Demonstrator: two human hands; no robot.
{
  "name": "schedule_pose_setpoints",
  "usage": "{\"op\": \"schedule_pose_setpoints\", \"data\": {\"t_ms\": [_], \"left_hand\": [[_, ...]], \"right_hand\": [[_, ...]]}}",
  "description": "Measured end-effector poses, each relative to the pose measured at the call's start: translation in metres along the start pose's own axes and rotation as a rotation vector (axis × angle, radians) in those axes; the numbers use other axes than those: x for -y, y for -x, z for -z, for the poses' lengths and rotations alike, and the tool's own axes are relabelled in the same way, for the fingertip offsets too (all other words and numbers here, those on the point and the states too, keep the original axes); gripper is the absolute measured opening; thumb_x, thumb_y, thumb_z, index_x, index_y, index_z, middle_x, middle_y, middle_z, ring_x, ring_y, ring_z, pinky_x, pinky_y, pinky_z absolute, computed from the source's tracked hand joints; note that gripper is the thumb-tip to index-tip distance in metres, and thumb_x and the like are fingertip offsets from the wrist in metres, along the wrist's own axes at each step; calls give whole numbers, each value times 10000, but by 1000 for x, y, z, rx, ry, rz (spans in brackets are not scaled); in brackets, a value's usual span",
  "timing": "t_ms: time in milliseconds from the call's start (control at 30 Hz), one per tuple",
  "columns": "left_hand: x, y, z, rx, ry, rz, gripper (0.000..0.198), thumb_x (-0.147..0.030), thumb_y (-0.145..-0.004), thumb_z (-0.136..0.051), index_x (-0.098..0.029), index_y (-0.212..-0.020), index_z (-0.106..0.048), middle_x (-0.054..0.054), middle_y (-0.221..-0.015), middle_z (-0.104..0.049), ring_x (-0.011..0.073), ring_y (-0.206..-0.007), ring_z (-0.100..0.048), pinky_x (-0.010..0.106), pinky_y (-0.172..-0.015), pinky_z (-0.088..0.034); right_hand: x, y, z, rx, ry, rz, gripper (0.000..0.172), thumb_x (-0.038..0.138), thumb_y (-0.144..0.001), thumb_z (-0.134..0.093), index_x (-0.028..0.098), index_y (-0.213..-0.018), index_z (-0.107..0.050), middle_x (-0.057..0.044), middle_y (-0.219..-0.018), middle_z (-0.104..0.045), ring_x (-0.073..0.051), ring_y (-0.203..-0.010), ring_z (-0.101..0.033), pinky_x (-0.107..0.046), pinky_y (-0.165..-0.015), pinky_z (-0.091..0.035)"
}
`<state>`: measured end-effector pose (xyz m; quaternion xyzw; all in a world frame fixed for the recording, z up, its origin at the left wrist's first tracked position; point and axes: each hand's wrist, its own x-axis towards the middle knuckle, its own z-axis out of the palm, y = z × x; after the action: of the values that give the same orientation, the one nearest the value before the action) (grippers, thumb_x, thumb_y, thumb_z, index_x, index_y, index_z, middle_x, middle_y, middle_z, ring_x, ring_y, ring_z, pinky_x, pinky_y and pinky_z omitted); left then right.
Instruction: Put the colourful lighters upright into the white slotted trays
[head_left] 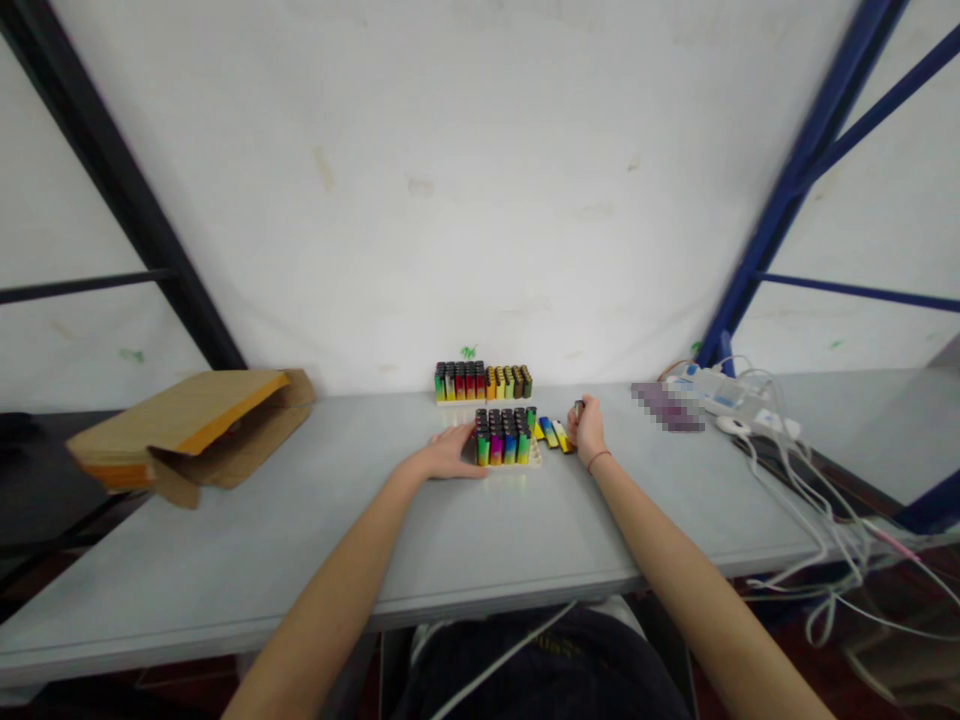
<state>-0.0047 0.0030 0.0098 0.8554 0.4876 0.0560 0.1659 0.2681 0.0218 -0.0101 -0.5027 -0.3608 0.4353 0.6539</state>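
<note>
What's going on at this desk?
The left hand is at the left side of the front lighter tray; the right hand holds a lighter. Loose lighters lie between that tray and the right hand. The tray is mostly filled, with bare slots at its near right. Another lighter tray stands behind.

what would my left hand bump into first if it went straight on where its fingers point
The front rack and its upright lighters. The left hand already seems to touch that end, though exact contact is unclear.
</note>
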Motion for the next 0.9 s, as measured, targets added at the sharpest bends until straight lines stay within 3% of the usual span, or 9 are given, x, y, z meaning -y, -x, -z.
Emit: {"op": "schedule_pose_setpoints", "data": {"t_ms": [367, 567, 733, 900], "left_hand": [[4, -2, -3, -15, -36, -16, 907, -635, -670, -623, -179, -1392, -318, 138, -1408, -406, 360, -1283, -367, 448, -1039, -302], [1, 0, 0, 0, -36, -13, 918, -608, -672, -641, -169, -1399, -293, 150, -1390, -426, 346, -1260, -395, 442, -1027, -311], [2, 0, -1, -4, -34, -8, 888, -620, -675, -628, -176, -1382, -326, 147, -1403, -411, 354, -1283, -362, 451, -1033, -300], [6, -1, -3, -15, 1, -40, 1013, -650, -654, -634, -152, -1440, -233, 160, -1427, -376, 354, -1297, -346, 435, -1050, -281]], "right_hand": [[8, 4, -2, -72, -113, -129, 365, 375, -860, -244, 240, -524, -207, 78, -336, -221, -72, -272, -148, -203, -282, -131], [6, 4, -1, -46, -75, -79, 379, 435, -852, -283, 240, -534, -214, 83, -359, -243, -70, -277, -173, -207, -281, -132], [6, 5, -2, -31, -97, -44, 350, 340, -850, -293, 237, -526, -213, 75, -357, -245, -69, -281, -175, -213, -289, -128], [-1, 0, 0, -32, -72, -33, 319, 303, -840, -276, 233, -535, -215, 74, -353, -241, -71, -291, -174, -211, -308, -152]]}}
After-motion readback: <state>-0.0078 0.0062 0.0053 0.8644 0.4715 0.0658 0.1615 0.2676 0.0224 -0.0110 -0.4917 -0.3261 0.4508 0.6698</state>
